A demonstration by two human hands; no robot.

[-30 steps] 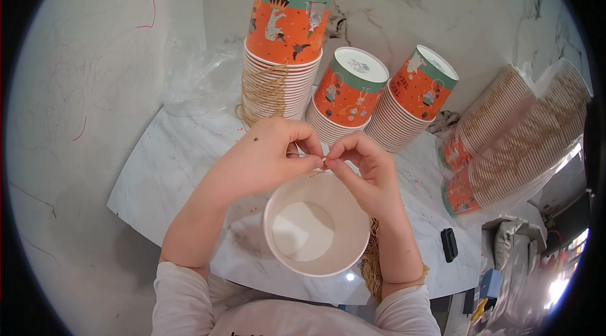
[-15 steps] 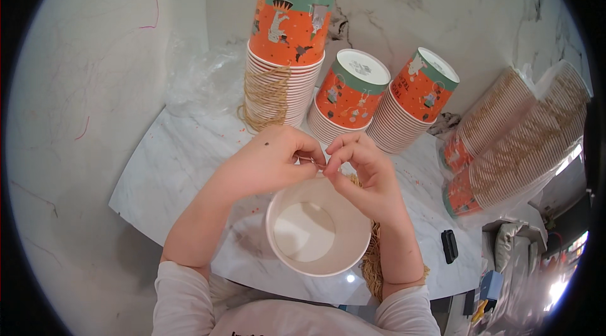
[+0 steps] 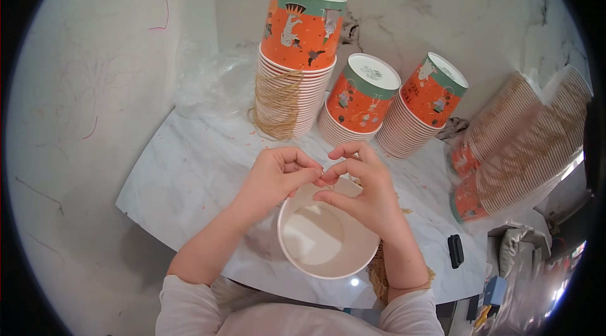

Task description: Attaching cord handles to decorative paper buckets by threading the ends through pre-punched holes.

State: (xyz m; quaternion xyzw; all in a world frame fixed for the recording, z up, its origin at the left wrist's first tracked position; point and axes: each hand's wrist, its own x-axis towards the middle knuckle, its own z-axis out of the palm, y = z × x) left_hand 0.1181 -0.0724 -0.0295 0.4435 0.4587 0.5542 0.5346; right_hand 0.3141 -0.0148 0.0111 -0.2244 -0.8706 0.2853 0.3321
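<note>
"What's the biggest thing before you?"

"The worktop (image 3: 183, 178), pale and marbled grey. By its right side I see wrapped stacks (image 3: 530, 147) of paper cups, in clear plastic. At the back a tall stack (image 3: 297, 58) stands bottoms-up, its topmost cup printed orange and green. Tan twine loops (image 3: 278, 101) hang against its lower left side. To the right of it come two lower piles, also upside down: a middle stack (image 3: 360, 97) and a right-hand stack (image 3: 421, 109)."

"And nearer to you?"

"The open cup (image 3: 341, 244), mouth up, white inside, right in front of me below my hands. My right forearm passes along its right side, over a twine bundle (image 3: 377, 276) that shows on the worktop beside the cup."

"How is each grip?"

"My left grip (image 3: 276, 175) is pinched, thumb and forefinger together at the tips on a thin cord. My right grip (image 3: 365, 188) is spread: fingers curved, thumb held apart from the forefinger, whose tip is right by the left one's. Whether it touches the cord I can't tell."

"Anything smaller?"

"A black object (image 3: 455, 252), oblong, lies on the worktop to my right. Smallest is that thin cord (image 3: 332, 185), above the cup's far rim, between my hands."
</note>
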